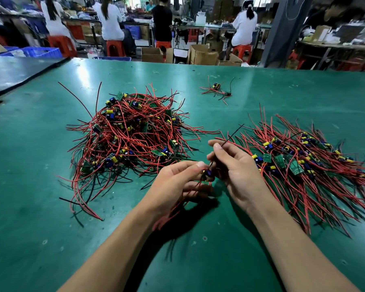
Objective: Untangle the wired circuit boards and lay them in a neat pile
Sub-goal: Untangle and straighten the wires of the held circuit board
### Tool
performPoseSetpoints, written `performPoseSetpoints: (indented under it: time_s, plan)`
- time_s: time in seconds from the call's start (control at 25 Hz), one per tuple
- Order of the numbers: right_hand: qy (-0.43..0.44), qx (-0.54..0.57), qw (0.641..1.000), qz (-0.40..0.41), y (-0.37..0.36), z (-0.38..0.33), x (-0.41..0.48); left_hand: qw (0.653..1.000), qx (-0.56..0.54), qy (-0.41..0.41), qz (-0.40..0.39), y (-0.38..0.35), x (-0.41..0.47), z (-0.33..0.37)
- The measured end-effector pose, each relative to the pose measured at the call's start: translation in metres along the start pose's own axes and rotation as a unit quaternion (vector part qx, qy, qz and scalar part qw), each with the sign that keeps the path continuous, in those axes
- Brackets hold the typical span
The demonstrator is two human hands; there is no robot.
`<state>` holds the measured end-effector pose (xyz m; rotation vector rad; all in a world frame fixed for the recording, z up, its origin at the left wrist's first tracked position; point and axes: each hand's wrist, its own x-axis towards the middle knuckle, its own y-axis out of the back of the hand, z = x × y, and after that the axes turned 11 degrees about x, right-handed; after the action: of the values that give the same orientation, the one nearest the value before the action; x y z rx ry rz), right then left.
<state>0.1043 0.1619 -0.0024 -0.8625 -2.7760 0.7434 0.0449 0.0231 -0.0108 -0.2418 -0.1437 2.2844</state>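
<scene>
At centre frame, the left hand (177, 182) pinches one wired circuit board (208, 173), red leads trailing below, while the right hand (238, 167) grips its black wire (230, 137), apparently drawing it straight. The tangled heap (131, 135) sits centre-left; the neat pile (303, 163) lies at right on the green surface (51, 207), wires aligned for stacking.

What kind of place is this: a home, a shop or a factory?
Most likely an electronics assembly workshop: a green work table heaped with wired circuit boards, workers seated on red stools behind, and cardboard boxes on the floor.
</scene>
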Motion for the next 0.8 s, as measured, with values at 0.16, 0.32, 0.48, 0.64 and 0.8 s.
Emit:
performPoseSetpoints:
  time_s: [0.16, 0.32, 0.48, 0.64, 0.8]
  plan:
    - [0.032, -0.134, 0.99, -0.016, 0.001, 0.009, -0.004, 0.999, 0.007, -0.004, 0.039, -0.004, 0.0, -0.002]
    - [-0.044, -0.104, 0.988, -0.106, 0.0, 0.009, -0.009, 0.993, -0.027, 0.004, 0.118, -0.003, 0.002, 0.0]
    - [-0.061, -0.12, 0.968, -0.214, 0.003, 0.007, -0.011, 0.984, -0.011, -0.012, 0.178, 0.004, 0.005, -0.001]
    - [-0.006, -0.139, 0.982, -0.132, -0.002, 0.013, -0.01, 0.984, 0.015, -0.01, 0.178, 0.001, 0.004, -0.002]
    - [0.049, -0.134, 0.988, -0.058, 0.001, 0.011, -0.004, 0.986, 0.028, 0.007, 0.163, 0.003, 0.004, 0.001]
